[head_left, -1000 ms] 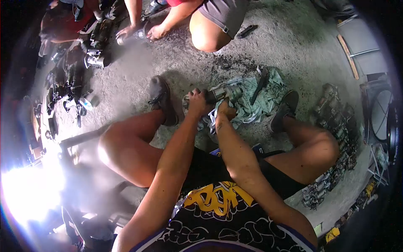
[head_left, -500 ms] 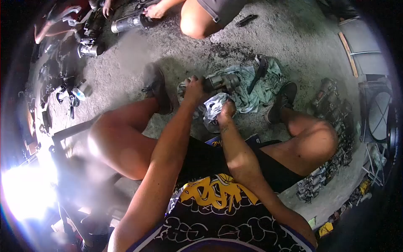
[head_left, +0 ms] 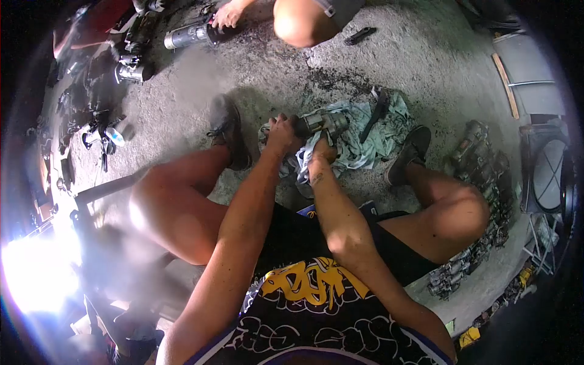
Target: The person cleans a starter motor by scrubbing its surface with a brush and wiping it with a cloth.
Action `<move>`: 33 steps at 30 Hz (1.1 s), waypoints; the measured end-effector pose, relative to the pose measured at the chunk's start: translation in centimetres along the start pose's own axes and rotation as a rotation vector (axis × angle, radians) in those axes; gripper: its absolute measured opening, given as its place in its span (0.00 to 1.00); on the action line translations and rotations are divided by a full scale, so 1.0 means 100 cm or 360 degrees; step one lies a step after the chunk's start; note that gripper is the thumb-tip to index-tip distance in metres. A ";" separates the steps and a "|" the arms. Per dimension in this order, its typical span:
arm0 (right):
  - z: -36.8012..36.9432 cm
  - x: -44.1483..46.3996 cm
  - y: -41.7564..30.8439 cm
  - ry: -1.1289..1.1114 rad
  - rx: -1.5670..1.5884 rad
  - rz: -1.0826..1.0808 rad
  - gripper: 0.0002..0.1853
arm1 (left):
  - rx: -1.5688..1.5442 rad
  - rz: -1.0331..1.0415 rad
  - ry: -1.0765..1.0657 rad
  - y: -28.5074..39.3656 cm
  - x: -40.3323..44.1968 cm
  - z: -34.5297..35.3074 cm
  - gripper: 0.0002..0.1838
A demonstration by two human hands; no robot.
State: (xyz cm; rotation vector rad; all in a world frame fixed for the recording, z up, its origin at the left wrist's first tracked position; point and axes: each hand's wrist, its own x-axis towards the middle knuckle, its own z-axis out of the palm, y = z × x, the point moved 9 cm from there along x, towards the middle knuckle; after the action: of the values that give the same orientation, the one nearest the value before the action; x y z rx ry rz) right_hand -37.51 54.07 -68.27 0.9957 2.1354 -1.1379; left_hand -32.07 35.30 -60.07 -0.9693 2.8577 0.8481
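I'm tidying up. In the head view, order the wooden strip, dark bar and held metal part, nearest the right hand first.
1. Metal part, in the left hand.
2. Dark bar, right, on cloths.
3. Wooden strip, far right.

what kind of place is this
Likely a mechanical repair workshop: there's a starter-motor-like metal unit on the rag, clustered metal machine parts along the right, and black grime on the rough concrete floor.
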 end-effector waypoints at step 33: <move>-0.005 0.052 0.041 -0.0872 0.0166 0.0063 0.22 | 0.0048 -0.0130 -0.0251 -0.041 0.020 0.032 0.43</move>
State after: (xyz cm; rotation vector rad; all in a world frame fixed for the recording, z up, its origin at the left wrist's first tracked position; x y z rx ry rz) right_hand -37.36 57.93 -73.72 0.6629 1.6271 -1.3304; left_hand -31.90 33.08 -65.15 -0.9621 2.6718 0.8319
